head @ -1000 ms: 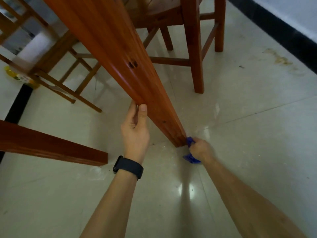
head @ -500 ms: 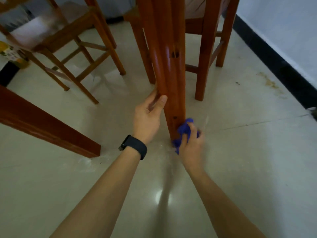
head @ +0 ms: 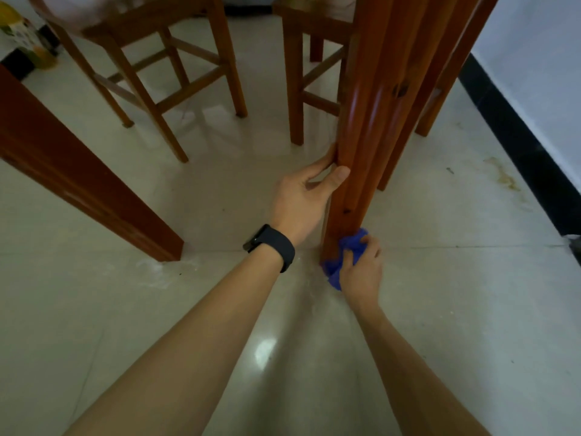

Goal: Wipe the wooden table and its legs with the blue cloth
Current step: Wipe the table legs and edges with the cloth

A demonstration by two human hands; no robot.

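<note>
A thick reddish wooden table leg [head: 367, 127] comes down through the middle of the view to the tiled floor. My left hand [head: 303, 195], with a black watch on the wrist, grips this leg a little above its foot. My right hand [head: 361, 269] presses the crumpled blue cloth [head: 345, 253] against the foot of the leg, right at floor level. Part of the cloth is hidden under my fingers. A second table leg [head: 81, 180] slants across the left side.
Two wooden chairs stand behind the leg, one at the back left [head: 163, 64] and one at the back middle [head: 308, 70]. A white wall with a black skirting [head: 518, 136] runs along the right. A yellow package [head: 22, 36] lies at the far left.
The view has swung so the leg now looks upright. My right hand has brought the cloth round to the near side of the leg's foot. My left hand keeps its hold.
</note>
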